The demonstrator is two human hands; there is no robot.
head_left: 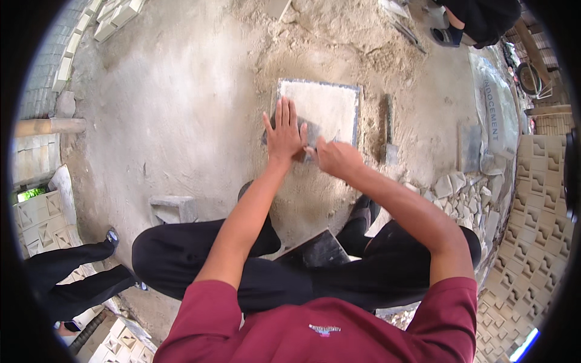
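In front of my crossed legs, a square mould (358, 100) with a dark rim holds a smooth, pale sandy fill. Across its near left part lies a dark flat plate (310, 128). My left hand (284, 134) presses on this plate with its fingers spread and stretched out. At the plate's near right end, my right hand (334, 157) is closed round its edge, fingers curled. Part of the plate is hidden under both hands, and I cannot see whether it has a handle.
A long narrow tool (388, 124) lies right of the mould. Broken pieces (451, 184) and a plastic sack (496, 115) are farther right. A grey block (173, 209) sits near my left knee. Patterned blocks (532, 199) are stacked at the right. Other people's legs (78, 266) show at left.
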